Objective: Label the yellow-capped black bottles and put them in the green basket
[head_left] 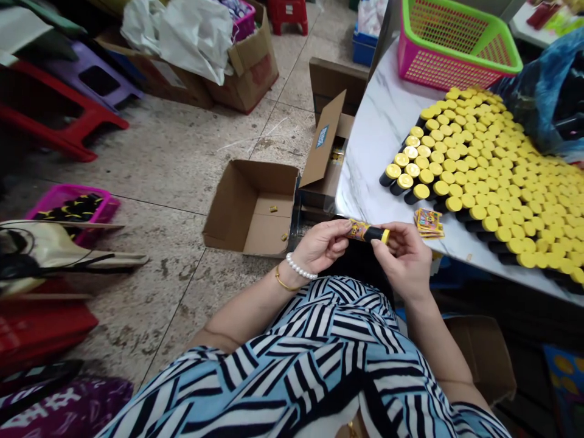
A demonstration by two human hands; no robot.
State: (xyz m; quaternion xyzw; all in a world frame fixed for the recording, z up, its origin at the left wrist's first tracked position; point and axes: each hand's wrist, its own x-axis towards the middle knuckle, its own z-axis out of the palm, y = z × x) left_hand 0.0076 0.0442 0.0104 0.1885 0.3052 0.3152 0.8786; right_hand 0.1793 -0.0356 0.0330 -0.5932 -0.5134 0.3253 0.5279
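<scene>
My left hand [323, 246], with a pearl bracelet at the wrist, pinches the printed end of a small black tube with a yellow cap [375, 233]. At the tube's capped end, my right hand [407, 258] grips it with thumb and fingers. A colourful printed label or sleeve [358, 229] sits around the left part of the tube; whether it is fully stuck on, I cannot tell. Just right of my right hand, a small stack of printed labels [429, 222] lies on the table edge. Beyond it stand many black tubes with yellow caps [483, 164] in close rows.
The marble-patterned table [365, 164] has a pink and green basket [456, 67] and a blue plastic bag [531, 91]. An open cardboard box [228, 207] with small yellow pieces stands on the floor, beside another box [325, 146]. A pink basket [107, 210] and a red stool [50, 100] are at left.
</scene>
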